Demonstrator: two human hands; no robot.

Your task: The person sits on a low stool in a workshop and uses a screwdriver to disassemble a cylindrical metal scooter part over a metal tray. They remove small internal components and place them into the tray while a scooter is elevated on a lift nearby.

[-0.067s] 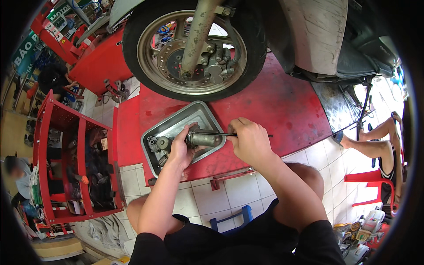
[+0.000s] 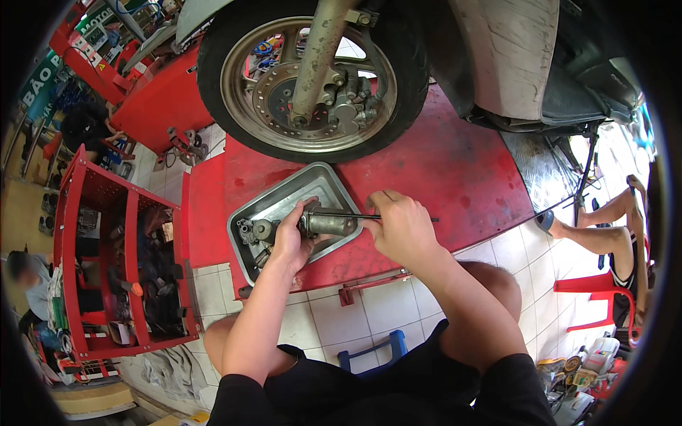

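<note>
My left hand (image 2: 291, 238) is closed around a grey cylindrical metal motor part (image 2: 339, 226), holding it above a metal tray (image 2: 323, 183). A thin, dark, rod-shaped tool (image 2: 364, 216) lies along the top of the cylinder. My right hand (image 2: 401, 224) grips the tool to the right of the cylinder, thumb and fingers around it, and the rod's end sticks out beyond the hand. My left fingers hide where the tool's other tip meets the part. Several smaller metal parts (image 2: 264, 230) sit in the tray's left side.
The tray rests on a red platform (image 2: 455, 184) beneath a motorbike's front wheel (image 2: 234, 106). At left stands a red tool cart (image 2: 131, 241). A blue stool (image 2: 394, 344) is below me. Another person's legs (image 2: 604, 231) and a red chair (image 2: 586, 285) are at right.
My right hand's fingers have shifted slightly on the tool. The left hand and the motor part have stayed in place.
</note>
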